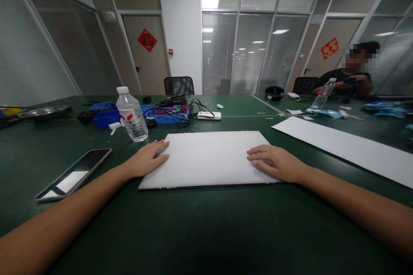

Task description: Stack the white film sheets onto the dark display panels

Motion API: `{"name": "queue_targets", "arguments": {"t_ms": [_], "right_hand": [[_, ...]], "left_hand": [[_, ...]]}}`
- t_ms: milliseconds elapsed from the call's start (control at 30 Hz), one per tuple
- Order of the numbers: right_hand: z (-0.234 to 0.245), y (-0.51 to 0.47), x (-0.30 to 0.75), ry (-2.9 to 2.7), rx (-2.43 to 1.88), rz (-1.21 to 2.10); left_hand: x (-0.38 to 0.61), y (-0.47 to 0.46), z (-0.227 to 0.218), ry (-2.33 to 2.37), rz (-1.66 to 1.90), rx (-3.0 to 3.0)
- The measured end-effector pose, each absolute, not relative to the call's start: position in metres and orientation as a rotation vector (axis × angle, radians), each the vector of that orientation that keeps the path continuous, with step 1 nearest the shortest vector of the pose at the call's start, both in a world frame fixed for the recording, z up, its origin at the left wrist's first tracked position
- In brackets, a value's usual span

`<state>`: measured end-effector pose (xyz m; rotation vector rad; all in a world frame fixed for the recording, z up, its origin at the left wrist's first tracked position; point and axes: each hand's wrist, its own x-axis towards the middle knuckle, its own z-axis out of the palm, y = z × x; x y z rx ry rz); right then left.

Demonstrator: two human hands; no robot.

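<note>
A flat white rectangular panel with a thin dark edge lies on the green table in front of me. On its left side rests my left hand, fingers stretched out over the edge. My right hand lies flat across the panel's right side, its fingertips pointing inward. Neither hand grips anything. Close behind my left hand stands a clear plastic bottle with a white cap. A smartphone lies face up beside my left forearm.
Blue trays with tangled cables sit beyond the panel, near a white stick-shaped device. A long white sheet lies on the right. Farther right are another bottle and a seated person holding a dark object. A metal pan stands far left.
</note>
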<state>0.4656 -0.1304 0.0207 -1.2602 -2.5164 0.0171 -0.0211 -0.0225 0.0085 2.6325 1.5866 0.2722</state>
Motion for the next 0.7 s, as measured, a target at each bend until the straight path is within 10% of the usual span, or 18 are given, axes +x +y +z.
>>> {"name": "queue_targets", "arguments": {"t_ms": [700], "right_hand": [[0.0199,-0.1330,0.4606,-2.527,-1.246,-0.067]], "left_hand": [[-0.0197,-0.0232,0.0103,1.586,0.167,2.602]]}}
